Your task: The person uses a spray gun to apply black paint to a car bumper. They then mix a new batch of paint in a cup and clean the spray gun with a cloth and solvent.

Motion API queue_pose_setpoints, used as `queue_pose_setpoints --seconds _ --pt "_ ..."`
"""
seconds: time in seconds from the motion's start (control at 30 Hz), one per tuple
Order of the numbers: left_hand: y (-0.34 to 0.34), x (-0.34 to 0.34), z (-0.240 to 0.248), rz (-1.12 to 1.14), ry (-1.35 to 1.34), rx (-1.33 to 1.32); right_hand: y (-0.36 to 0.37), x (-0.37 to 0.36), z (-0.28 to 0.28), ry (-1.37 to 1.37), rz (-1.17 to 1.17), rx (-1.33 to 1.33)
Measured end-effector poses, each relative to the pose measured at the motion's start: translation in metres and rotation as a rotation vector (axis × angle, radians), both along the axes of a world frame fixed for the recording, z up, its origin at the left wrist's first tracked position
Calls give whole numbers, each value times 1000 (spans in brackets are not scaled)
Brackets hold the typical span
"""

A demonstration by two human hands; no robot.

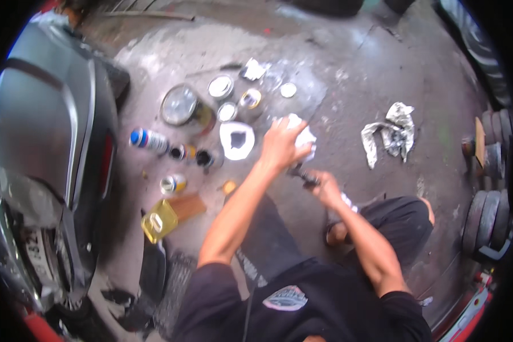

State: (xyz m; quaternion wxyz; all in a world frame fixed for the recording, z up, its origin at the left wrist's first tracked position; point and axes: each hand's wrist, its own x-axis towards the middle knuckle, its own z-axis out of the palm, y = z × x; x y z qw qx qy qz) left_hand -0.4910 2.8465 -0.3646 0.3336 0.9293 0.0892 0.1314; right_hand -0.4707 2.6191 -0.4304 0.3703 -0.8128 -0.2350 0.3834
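My left hand [280,143] has its fingers round a crumpled white cloth or paper [306,139]; blur hides which. Just below and to the right, my right hand [326,191] is closed round a dark, slim tool [306,175]. One end of that tool points up toward the white wad, and its exact kind is too smeared to make out. Left of my left hand lies a white sheet [231,153] with a dark patch in its middle. Small open tins, among them one with a yellowish rim [251,98], stand beyond it.
A large tin [179,105], a blue-capped bottle [148,139] and a yellow rectangular can [161,221] stand on the left, near a grey car bumper [40,131]. Stained crumpled paper or cloth [393,135] lies right. Stacked round dark parts [484,219] line the far right.
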Motion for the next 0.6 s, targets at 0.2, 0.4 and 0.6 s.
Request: queue_pose_setpoints --seconds 0.2,0.4,0.6 --pt "-13 6 45 -37 -207 228 9 1 31 -190 -32 224" --pt "-36 -16 81 47 -239 327 -1 -24 24 -179 -55 336" --pt "-8 -5 24 -43 -145 197 4 -13 47 -56 -53 151"
